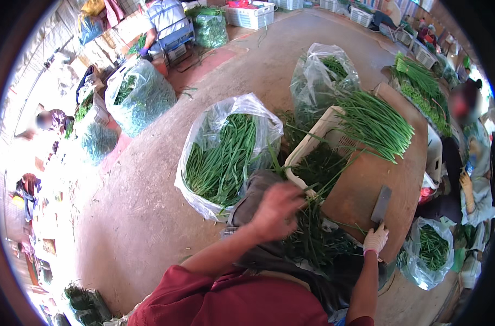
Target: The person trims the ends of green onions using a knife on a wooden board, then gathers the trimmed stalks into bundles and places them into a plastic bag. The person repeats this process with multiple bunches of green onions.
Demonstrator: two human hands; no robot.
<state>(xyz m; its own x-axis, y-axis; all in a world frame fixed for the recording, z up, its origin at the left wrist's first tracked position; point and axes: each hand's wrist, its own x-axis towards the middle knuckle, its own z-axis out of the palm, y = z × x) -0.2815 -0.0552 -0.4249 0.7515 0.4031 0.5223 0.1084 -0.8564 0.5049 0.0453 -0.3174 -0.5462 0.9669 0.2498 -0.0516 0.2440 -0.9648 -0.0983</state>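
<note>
My left hand [278,212], bare and blurred by motion, is above my lap with fingers apart and nothing visible in it. In a pale glove, my right hand [376,239] grips the handle of a cleaver [381,203], whose broad blade lies over the brown board [353,191]. A bundle of long green stalks [378,124], like garlic chives, rests across the board's far end and the rim of a cream plastic basket [294,163]. Dark green leaves [318,163] lie in that basket. Loose leaves [320,240] cover my lap below the board.
A clear plastic bag of green stalks [223,163] stands by my knee, another bag [325,81] beyond the basket. To the right are a bag of cut greens [433,244] and a co-worker's gloved arm [467,191]. A person on a chair [166,24] sits farther off.
</note>
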